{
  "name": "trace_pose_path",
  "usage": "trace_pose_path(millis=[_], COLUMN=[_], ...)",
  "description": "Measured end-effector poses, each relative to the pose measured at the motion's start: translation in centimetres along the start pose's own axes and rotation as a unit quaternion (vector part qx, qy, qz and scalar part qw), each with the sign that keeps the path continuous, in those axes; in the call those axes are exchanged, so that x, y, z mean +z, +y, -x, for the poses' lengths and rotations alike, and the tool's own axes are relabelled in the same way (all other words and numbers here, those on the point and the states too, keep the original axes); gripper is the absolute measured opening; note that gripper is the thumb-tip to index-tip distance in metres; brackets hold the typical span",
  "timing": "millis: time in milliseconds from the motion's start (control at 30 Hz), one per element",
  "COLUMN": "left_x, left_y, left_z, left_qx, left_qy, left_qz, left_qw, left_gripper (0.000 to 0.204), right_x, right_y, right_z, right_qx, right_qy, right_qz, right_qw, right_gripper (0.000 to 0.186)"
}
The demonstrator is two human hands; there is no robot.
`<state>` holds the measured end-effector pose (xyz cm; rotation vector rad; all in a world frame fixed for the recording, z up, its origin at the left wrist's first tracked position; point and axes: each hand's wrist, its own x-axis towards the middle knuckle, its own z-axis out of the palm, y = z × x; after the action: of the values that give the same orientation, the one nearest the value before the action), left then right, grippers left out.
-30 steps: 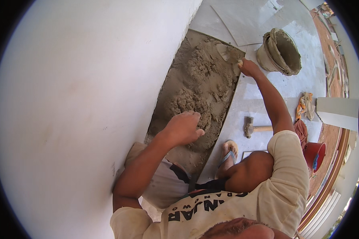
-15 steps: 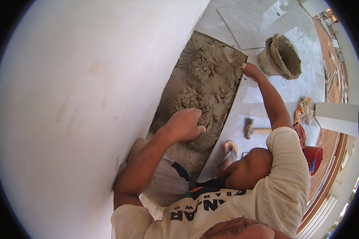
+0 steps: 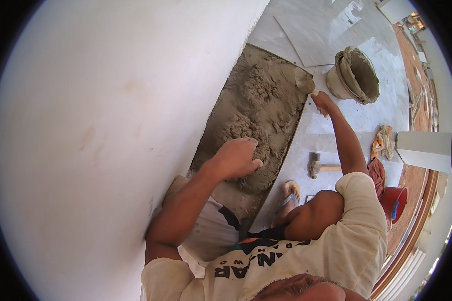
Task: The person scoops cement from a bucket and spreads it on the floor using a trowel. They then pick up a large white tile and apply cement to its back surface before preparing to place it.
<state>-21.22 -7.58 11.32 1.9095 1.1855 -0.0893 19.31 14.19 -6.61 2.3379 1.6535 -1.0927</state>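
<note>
Wet grey mortar (image 3: 266, 115) lies in a long floor gap between the white wall and the floor tiles, heaped in lumps with smoother patches among them. My right hand (image 3: 324, 103) is closed around the handle of a trowel (image 3: 304, 82). The trowel's mortar-smeared blade rests at the far right corner of the mortar bed, by the tile edge. Over the near part of the mortar hangs my left hand (image 3: 237, 158), back upward, with the thumb apart from the bent fingers. Its palm side is hidden, and nothing shows in it.
A mortar-caked bucket (image 3: 356, 75) stands on the glossy tiles beyond my right hand. A hammer (image 3: 315, 165) lies beside my right foot. Rags (image 3: 381, 142) and a red bucket (image 3: 396, 203) are at the right, by a pillar (image 3: 423, 145). The white wall (image 3: 110, 125) borders my left.
The trowel has slid along the far mortar edge toward the right corner, leaving a smoother surface there. My right hand has moved slightly right and nearer. The left hand keeps nearly the same place.
</note>
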Motion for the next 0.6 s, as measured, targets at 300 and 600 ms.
trace_pose_path(millis=[300,600], left_x=[0.5,1.5], left_y=[0.2,0.1], left_z=[-0.7,-1.3], left_qx=[-0.009,0.007], left_qy=[-0.010,0.010], left_qz=[0.004,-0.007], left_qw=[1.000,1.000], left_gripper=[0.059,0.058], right_x=[6.4,10.6], right_y=[-2.3,-10.9], right_z=[3.5,1.8], right_qx=[0.074,0.072], right_qy=[-0.056,-0.024], right_qz=[-0.557,-0.591], right_qw=[0.825,0.803], right_gripper=[0.039,0.037])
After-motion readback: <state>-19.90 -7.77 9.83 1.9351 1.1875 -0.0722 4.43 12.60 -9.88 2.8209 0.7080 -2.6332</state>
